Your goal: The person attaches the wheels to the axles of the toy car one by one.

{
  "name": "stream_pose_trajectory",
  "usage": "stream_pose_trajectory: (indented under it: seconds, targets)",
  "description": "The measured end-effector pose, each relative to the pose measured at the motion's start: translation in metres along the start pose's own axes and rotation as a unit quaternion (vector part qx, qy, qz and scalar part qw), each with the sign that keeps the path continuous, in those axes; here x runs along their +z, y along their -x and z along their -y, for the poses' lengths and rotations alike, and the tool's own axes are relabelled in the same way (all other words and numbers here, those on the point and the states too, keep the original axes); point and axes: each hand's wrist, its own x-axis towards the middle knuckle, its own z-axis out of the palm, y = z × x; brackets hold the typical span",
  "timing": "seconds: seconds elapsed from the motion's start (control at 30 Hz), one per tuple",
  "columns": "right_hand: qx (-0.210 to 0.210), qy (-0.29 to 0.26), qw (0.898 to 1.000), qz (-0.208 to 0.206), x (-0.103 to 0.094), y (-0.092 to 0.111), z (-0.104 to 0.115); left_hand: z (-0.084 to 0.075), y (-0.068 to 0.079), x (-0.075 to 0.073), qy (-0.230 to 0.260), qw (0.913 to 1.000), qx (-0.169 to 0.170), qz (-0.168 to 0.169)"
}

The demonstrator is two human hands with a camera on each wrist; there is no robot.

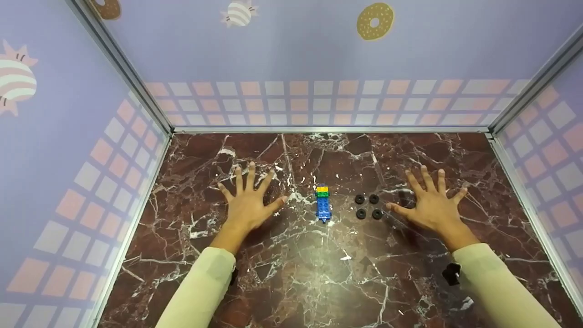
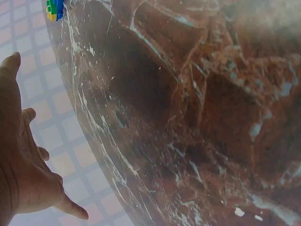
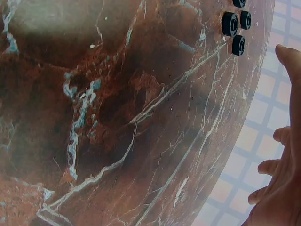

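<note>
Blue brick strip [image 1: 323, 209] lies near the middle of the head view, studs up, with a yellow-and-green end [image 1: 322, 191] towards the top; the left wrist view catches only part of it, at the upper left. Just to its right in the head view, four black wheels [image 1: 361, 213] lie in a loose square. The left hand [image 1: 248, 207], left of centre, and the right hand [image 1: 435, 207], right of centre, have fingers and thumbs spread wide and hold nothing. Whether either palm touches the marbled tabletop [image 1: 291, 282] cannot be told. For sure handling, the left thumb and fingertips would best steady the strip by its long sides, while the right thumb and forefinger pinch one wheel at a time, without nudging its close neighbours.
</note>
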Motion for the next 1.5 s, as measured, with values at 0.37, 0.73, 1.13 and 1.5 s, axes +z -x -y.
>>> stream_pose_trajectory:
  seconds: [0.37, 0.73, 1.13, 1.5]
  targets:
    - [-0.011, -0.002, 1.000, -0.008, 0.005, -0.002, 0.007, -0.012, 0.002, 0.014, -0.007, 0.9999, 0.011, 0.007]
    - [-0.013, 0.001, 1.000, -0.011, 0.014, -0.005, 0.009, -0.025, 0.004, 0.021, -0.012, 0.9996, 0.020, 0.018]
    - [-0.015, 0.002, 1.000, 0.001, 0.017, -0.007, 0.016, -0.036, 0.005, 0.031, -0.018, 0.9986, 0.036, 0.033]
    - [-0.023, 0.008, 1.000, 0.011, 0.023, -0.010, 0.022, -0.046, 0.007, 0.044, -0.008, 0.9963, 0.069, 0.051]
